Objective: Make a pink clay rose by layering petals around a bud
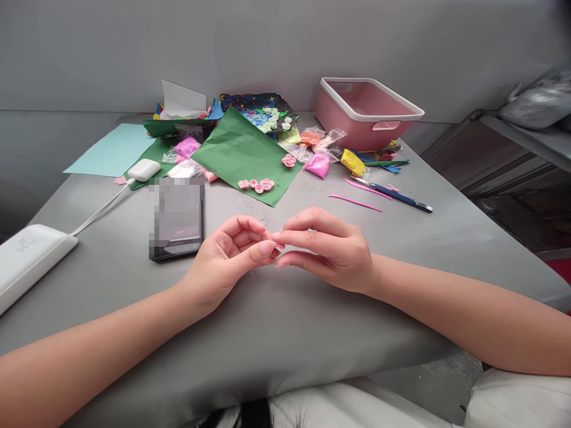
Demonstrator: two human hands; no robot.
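Note:
My left hand (238, 246) pinches a small pink piece of modelling clay (279, 245) between thumb and fingertips, above the middle of the table. My right hand (325, 246) meets it from the other side. Its forefinger touches the clay, while its thumb stays a little below and apart. The fingers partly hide the piece, so its full shape cannot be made out. Beyond the hands, several pink clay roses (259, 186) lie on a green sheet (243, 151), with a single pink rose (289, 160) near its right edge.
A black phone (178, 223) lies left of my hands, near a white power bank (33, 258) with a cable and white case (143, 170). Pink tools (355, 203) and a blue utility knife (399, 196) lie right. Clay bags (317, 165) and a pink basket (357, 128) stand behind.

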